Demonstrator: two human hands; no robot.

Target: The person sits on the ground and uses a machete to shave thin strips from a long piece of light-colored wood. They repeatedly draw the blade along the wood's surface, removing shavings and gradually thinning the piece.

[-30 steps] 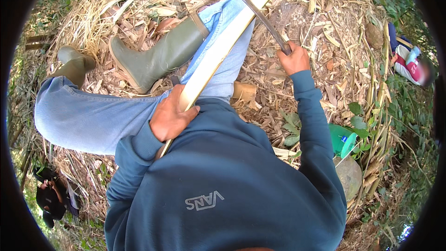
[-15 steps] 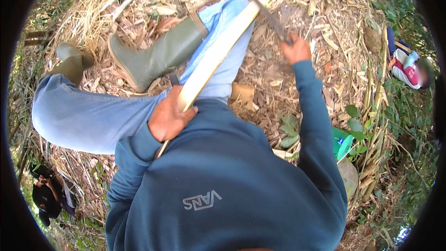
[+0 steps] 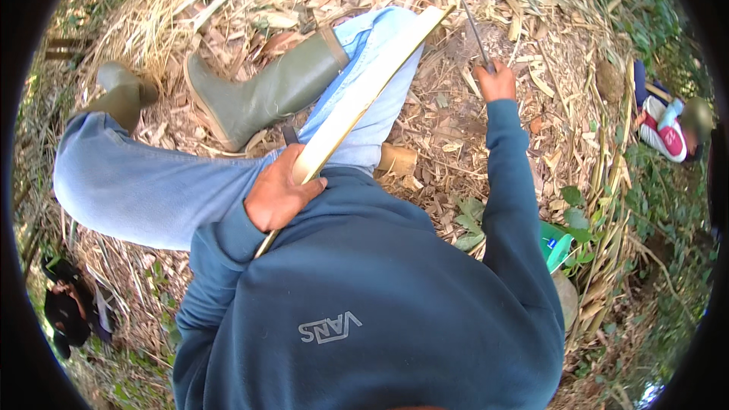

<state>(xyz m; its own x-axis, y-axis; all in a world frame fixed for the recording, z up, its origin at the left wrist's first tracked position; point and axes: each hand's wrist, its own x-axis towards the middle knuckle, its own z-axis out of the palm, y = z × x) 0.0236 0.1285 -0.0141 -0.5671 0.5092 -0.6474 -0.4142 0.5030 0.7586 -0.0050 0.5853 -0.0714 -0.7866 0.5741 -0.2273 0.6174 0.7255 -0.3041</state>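
Observation:
My left hand (image 3: pixel 279 190) is closed round the near end of a long pale split-wood slat (image 3: pixel 361 95), probably bamboo. The slat slants up and right across my jeans, its far end past my knee. Out to the right, my right hand (image 3: pixel 497 82) grips the handle of a machete (image 3: pixel 465 9). Its long dark blade points away from me, seen nearly edge-on. A gap shows between the blade and the slat's far tip.
My legs, in jeans and green rubber boots (image 3: pixel 262 102), stretch out to the left. Wood chips and dry strips (image 3: pixel 448 118) cover the ground. A green container (image 3: pixel 555 246) lies by my right elbow. Two other people sit nearby, one far right (image 3: pixel 668 129), one lower left (image 3: pixel 67 311).
The machete blade, earlier blurred and crossing the slat's far end, has swung right, clear of it. My right hand has shifted slightly right. My left hand keeps its hold.

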